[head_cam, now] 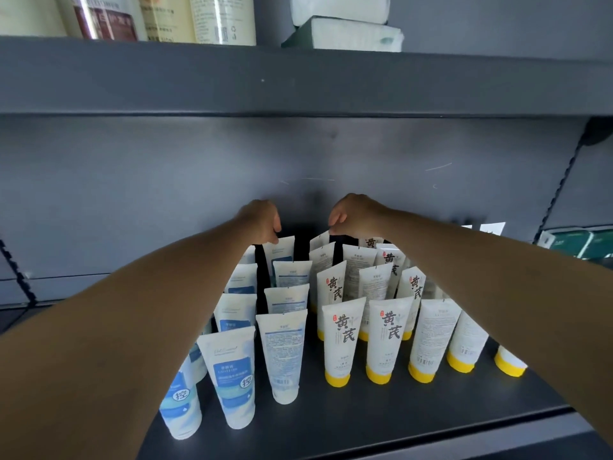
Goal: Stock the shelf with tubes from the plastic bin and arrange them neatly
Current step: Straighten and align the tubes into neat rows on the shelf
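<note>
Back row, shelf: my left hand pinched a blue tube, my right hand a yellow-capped tube. Risk: forearms toppling packed front rows.

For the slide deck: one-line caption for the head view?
Left hand and right hand pinch back-row tubes on the shelf.

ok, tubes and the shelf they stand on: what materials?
Tubes: likely soft plastic, semi-matte white printed skin, flat crimped top seams, glossy yellow caps on one group. Shelf: probably painted metal, dark grey, smooth with a dull sheen; can't confirm.
</note>
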Demonstrator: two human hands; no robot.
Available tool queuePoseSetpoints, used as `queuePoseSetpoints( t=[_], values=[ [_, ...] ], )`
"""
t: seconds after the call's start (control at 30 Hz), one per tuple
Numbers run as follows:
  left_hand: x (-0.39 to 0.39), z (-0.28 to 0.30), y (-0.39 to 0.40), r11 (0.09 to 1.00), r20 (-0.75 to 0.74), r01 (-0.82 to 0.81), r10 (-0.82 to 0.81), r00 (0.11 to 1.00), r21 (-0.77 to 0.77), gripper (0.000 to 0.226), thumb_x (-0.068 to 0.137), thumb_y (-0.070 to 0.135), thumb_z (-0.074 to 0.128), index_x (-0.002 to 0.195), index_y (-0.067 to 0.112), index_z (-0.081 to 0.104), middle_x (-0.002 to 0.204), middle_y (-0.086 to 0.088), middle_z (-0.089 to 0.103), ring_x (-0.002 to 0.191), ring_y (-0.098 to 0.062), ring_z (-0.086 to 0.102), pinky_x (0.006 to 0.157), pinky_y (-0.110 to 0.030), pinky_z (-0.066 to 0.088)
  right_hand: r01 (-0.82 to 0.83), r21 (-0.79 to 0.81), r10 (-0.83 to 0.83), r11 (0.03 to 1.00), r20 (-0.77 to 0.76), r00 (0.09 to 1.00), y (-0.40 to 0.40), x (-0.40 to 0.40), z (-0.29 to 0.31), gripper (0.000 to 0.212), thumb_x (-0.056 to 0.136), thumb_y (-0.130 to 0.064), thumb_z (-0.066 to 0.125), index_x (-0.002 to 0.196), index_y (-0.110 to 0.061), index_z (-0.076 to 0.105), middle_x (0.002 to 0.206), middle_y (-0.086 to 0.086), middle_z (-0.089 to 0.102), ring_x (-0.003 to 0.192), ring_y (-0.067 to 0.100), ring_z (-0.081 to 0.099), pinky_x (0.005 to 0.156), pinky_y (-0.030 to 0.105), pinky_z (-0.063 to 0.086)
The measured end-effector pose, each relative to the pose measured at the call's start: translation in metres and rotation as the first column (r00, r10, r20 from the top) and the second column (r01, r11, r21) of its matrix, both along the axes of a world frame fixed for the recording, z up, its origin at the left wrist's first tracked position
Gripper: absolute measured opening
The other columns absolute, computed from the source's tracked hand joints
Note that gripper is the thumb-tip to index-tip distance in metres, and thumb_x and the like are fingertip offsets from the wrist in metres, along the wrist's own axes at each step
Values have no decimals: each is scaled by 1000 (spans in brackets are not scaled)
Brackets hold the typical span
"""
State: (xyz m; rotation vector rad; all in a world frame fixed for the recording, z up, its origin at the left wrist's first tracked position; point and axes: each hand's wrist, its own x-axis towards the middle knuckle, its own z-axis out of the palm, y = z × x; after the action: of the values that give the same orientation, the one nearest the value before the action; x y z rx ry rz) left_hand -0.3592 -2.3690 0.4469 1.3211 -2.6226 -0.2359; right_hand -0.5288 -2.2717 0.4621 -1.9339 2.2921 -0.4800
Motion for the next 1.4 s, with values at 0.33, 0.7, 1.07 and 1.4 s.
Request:
queuePoseSetpoints(
  t=[0.33, 0.7, 1.07, 1.4],
  values=[
    [-8, -13, -13, 1000, 144, -12, 14, 989, -14, 34, 84, 19, 68, 116, 9, 66, 118, -9, 66, 109, -26, 60, 94, -29, 45, 221, 15, -218, 975, -99, 971, -42, 9, -7, 59, 81, -49, 65, 120, -5, 54, 118, 12, 60, 109, 30, 57, 83, 31, 45],
    [-9, -16, -21, 1000, 150, -11, 13, 989, -13, 35, 81, 19, 71, 114, 11, 67, 115, -9, 67, 107, -25, 62, 92, -29, 46, 326, 67, -318, 943, -104, 942, -59, 27, -21, 51, 78, -26, 72, 122, -6, 56, 119, 10, 62, 113, 29, 58, 83, 31, 48],
    [-14, -17, -19, 1000, 153, -14, 17, 988, -16, 36, 79, 18, 73, 114, 10, 67, 116, -9, 67, 108, -26, 61, 94, -30, 47, 298, 94, -292, 950, -74, 954, -63, 29, -24, 40, 76, -11, 73, 112, -2, 59, 110, 13, 63, 106, 31, 60, 72, 29, 44],
    [-15, -18, -19, 999, 150, -44, 46, 988, -19, 36, 78, 18, 74, 112, 11, 68, 116, -10, 66, 107, -28, 61, 94, -32, 48, 225, 85, -218, 971, -90, 972, -63, 11, -33, 35, 83, -1, 60, 118, -1, 61, 117, 16, 63, 108, 31, 61, 83, 28, 48]
  ],
)
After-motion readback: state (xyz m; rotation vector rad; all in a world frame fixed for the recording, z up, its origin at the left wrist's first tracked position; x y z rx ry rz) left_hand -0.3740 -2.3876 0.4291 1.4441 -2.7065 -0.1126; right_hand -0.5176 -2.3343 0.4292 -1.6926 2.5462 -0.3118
